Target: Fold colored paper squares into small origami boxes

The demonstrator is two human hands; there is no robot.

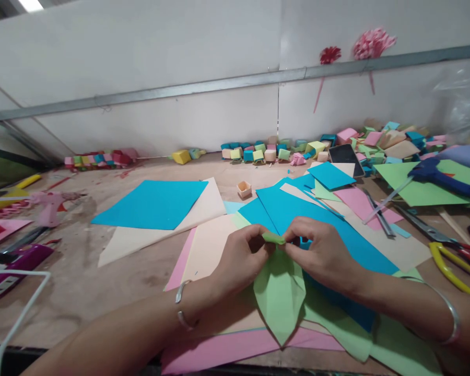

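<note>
Both my hands pinch the top of a folded light green paper piece (279, 292) that hangs pointed end down over the table edge. My left hand (241, 261) grips its rolled upper edge from the left, fingers closed. My right hand (323, 253) pinches the same edge from the right. A silver bangle sits on each wrist. Under my hands lie overlapping sheets: blue paper (297, 209), cream paper (209, 245), pink paper (219, 350) and more green paper (391, 344).
A large blue sheet (152, 203) lies mid-table on a cream sheet. Glue guns: pink (49, 203) at left, blue (442, 177) at right. Scissors with yellow handles (450, 256) lie at right. Several small folded paper boxes (258, 151) line the back wall. A small cream box (244, 189) stands alone.
</note>
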